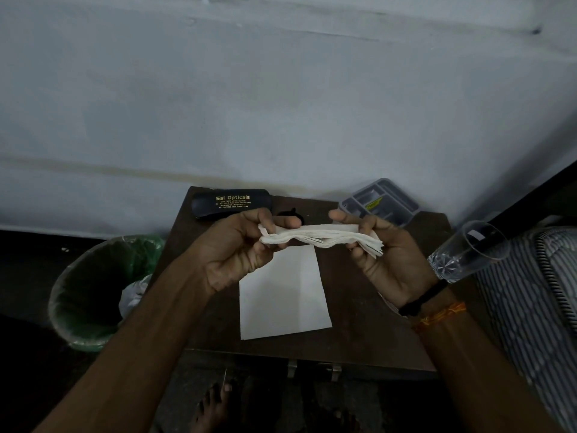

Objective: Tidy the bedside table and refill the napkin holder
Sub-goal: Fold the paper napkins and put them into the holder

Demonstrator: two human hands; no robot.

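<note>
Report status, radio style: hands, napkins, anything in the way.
Left hand and right hand each grip an end of the napkin stack, above the table. White sheet lies underneath. Nothing blocking.

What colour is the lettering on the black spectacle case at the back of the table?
Gold or yellow lettering on the black spectacle case, seen in the head view.

You have one view only, worn on your head; it looks forward and steeply down onto the bedside table (pixel 359 307) from close above; the wall (pixel 281 89) rises behind the table; the floor lies below it.
</note>
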